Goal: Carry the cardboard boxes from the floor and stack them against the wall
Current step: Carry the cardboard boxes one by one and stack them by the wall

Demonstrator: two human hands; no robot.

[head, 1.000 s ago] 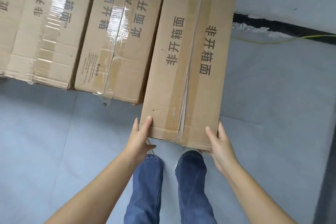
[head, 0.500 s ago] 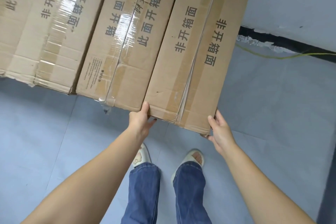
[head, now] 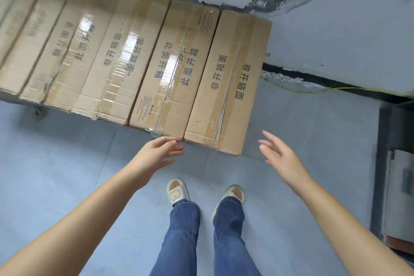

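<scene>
Several long cardboard boxes stand side by side in a row against the cracked wall (head: 336, 18). The rightmost box (head: 228, 83), brown with black printed characters and a taped seam, sits flush beside its neighbour (head: 177, 69). My left hand (head: 156, 152) hovers just below the near left corner of that rightmost box, fingers relaxed and empty. My right hand (head: 280, 154) is off to the right of the box's near right corner, fingers spread, holding nothing. Neither hand touches the box.
Grey floor tiles (head: 67, 175) stretch in front of the row. My feet in pale slippers (head: 178, 191) stand just behind the boxes. A dark-framed object (head: 398, 186) sits at the right edge. A thin yellow-green cable (head: 313, 91) runs along the wall base.
Both hands have let go of the rightmost box and pulled back from its near end. The box now rests in line with the row. The view has pulled back, showing the wall.
</scene>
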